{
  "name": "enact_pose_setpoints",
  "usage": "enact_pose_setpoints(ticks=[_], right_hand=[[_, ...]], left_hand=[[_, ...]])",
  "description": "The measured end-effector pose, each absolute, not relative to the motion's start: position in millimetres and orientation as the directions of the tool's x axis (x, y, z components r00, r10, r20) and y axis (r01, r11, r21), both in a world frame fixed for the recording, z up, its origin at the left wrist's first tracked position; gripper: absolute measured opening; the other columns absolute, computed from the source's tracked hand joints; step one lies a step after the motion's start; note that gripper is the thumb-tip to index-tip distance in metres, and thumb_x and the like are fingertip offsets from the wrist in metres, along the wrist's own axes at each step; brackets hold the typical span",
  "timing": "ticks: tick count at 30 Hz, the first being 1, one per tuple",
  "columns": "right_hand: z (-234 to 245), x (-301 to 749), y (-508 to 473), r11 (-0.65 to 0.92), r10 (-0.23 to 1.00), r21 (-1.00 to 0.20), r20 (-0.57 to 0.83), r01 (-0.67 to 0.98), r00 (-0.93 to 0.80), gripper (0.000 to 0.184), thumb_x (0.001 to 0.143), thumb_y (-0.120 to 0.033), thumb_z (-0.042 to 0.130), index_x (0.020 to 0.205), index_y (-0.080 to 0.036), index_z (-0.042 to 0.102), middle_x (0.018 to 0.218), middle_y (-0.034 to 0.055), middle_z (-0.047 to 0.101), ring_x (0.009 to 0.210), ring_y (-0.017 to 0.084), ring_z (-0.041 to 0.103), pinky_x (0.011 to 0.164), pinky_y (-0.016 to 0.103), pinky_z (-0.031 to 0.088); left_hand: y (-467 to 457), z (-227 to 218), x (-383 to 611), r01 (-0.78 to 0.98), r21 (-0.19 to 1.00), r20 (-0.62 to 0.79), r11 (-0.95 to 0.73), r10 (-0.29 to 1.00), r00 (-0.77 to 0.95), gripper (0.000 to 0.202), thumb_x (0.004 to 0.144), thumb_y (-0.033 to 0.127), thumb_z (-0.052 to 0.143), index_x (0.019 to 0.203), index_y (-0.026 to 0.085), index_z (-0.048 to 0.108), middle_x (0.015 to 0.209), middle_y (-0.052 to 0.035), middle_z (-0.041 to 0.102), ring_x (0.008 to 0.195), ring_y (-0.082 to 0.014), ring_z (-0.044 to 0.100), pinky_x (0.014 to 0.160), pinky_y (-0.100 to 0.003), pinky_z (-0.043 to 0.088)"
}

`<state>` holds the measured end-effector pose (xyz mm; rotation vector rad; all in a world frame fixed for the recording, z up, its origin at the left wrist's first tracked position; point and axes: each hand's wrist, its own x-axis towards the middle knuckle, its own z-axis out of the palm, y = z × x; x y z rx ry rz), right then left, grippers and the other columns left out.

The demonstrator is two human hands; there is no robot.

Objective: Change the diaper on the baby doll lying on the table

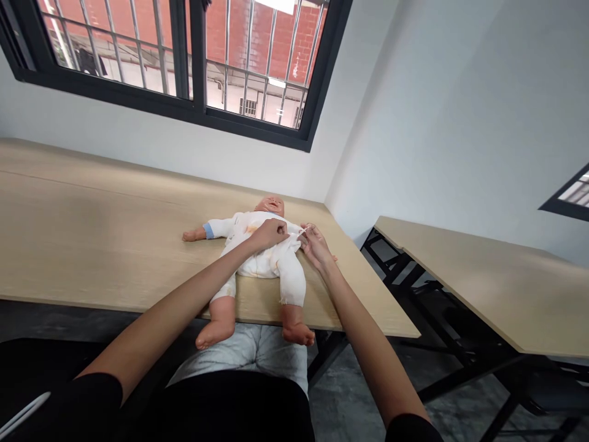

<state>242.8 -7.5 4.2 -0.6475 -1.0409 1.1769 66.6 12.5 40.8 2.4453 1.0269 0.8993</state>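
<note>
Head view. Doll (264, 266) on its back on pale wood-look table (92, 239), near the right-hand corner; head toward the wall, lower legs over the near edge, above the person's lap. Head, hand and feet: smooth, slightly shiny, plastic-looking, rounded. White outfit (237, 228): soft cloth, wrinkled over the trunk, yellow-orange print patches, blue cuff (208, 231) on the outstretched arm. Trouser legs tube-shaped, ending above bare feet. Doll's other arm mostly covered, only small fingertips showing.

Left hand (271, 234): over doll's torso, back of hand up, fingers curled inward, narrow, at the cloth; can't tell if cloth is gripped. Left forearm slants in from lower left, across the doll's side. Right hand (315, 244): by the far side of the torso, thumb and fingers pinched on thin white strip (302, 232), palm turned inward. Right forearm comes up from lower right, over the table edge. Hands close together, just apart.

Around: matte plain wall (414, 110), dark window frame (199, 73) with thin metal bars (251, 37), red brick outside. Second table (478, 276) at right, same pale top, black metal legs.
</note>
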Motion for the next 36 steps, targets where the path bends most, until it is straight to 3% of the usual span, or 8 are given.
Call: enact_pose_setpoints(ticks=[4,9,12,15,20,23,28,36], right_hand=[[9.0,241.3,-12.8,0.327,0.937,-0.893,0.349,-0.308,-0.019,0.036,0.060,-0.046,0.082,0.071,-0.020,0.059,0.088,-0.0010,0.056,0.070,0.009,0.048,0.064,0.020,0.043],[12.2,242.0,-13.8,0.421,0.899,-0.898,0.432,-0.127,-0.071,0.037,0.065,-0.053,0.075,0.074,-0.020,0.060,0.077,-0.0017,0.054,0.067,0.010,0.046,0.064,0.021,0.040],[15.0,243.7,-13.2,0.484,0.873,-0.874,0.485,-0.044,-0.043,0.038,0.067,-0.055,0.072,0.073,-0.020,0.058,0.076,-0.0003,0.057,0.074,0.013,0.052,0.071,0.023,0.042],[18.0,245.6,-13.9,0.520,0.853,-0.854,0.519,-0.002,-0.055,0.039,0.069,-0.057,0.071,0.075,-0.021,0.057,0.074,0.0003,0.058,0.074,0.014,0.055,0.073,0.026,0.044],[18.6,245.1,-17.5,0.539,0.840,-0.841,0.531,0.053,-0.111,0.038,0.070,-0.056,0.070,0.075,-0.020,0.059,0.072,0.0003,0.059,0.068,0.013,0.053,0.068,0.026,0.043],[16.4,238.0,-19.8,0.516,0.852,-0.849,0.495,0.112,-0.168,0.037,0.071,-0.055,0.068,0.076,-0.019,0.061,0.074,0.0008,0.060,0.067,0.013,0.052,0.065,0.025,0.042],[10.8,220.1,-18.6,0.522,0.853,-0.816,0.490,0.249,-0.181,0.034,0.071,-0.051,0.067,0.078,-0.018,0.064,0.076,0.0022,0.063,0.068,0.015,0.053,0.064,0.026,0.042],[-7.8,211.0,-3.8,0.451,0.891,-0.872,0.454,0.190,-0.031,0.039,0.059,-0.040,0.075,0.087,-0.019,0.059,0.070,-0.0020,0.056,0.063,0.012,0.050,0.066,0.026,0.041]], left_hand=[[-3.1,40.4,80.6,0.681,0.388,0.427,-0.621,0.776,0.464,0.004,0.078,0.016,0.053,0.076,0.015,0.056,0.079,-0.0065,0.062,0.081,-0.0228,0.057,0.069,-0.031,0.040],[-9.9,44.7,81.9,0.770,0.198,0.385,-0.606,0.771,0.508,0.014,0.086,0.023,0.048,0.089,0.016,0.059,0.094,-0.0116,0.065,0.106,-0.0288,0.053,0.088,-0.040,0.039],[-5.4,45.5,69.3,0.727,0.210,0.327,-0.654,0.748,0.578,0.022,0.088,0.032,0.046,0.085,0.019,0.063,0.094,-0.0062,0.068,0.103,-0.0247,0.056,0.089,-0.036,0.040],[-3.2,44.0,55.4,0.669,0.224,0.283,-0.708,0.705,0.651,0.038,0.087,0.053,0.046,0.101,0.023,0.065,0.113,-0.0051,0.065,0.113,-0.0251,0.053,0.098,-0.040,0.036],[-8.0,38.4,50.8,0.772,0.153,0.237,-0.617,0.782,0.577,0.080,0.075,0.077,0.043,0.135,0.025,0.048,0.150,-0.0096,0.035,0.139,-0.0332,0.023,0.111,-0.056,0.011],[-10.6,34.4,57.6,0.819,0.115,0.203,-0.562,0.821,0.534,0.090,0.072,0.080,0.043,0.143,0.024,0.038,0.155,-0.0086,0.023,0.143,-0.0341,0.011,0.112,-0.057,0.003],[-11.4,27.6,67.9,0.883,0.066,0.234,-0.465,0.867,0.439,0.107,0.071,0.077,0.046,0.149,0.007,0.020,0.155,-0.0164,0.016,0.144,-0.0340,0.005,0.114,-0.054,0.001],[-9.3,25.9,64.4,0.829,0.208,0.241,-0.520,0.848,0.471,0.103,0.071,0.077,0.045,0.144,0.008,0.026,0.152,-0.0197,0.025,0.143,-0.0329,0.012,0.112,-0.057,0.005]])
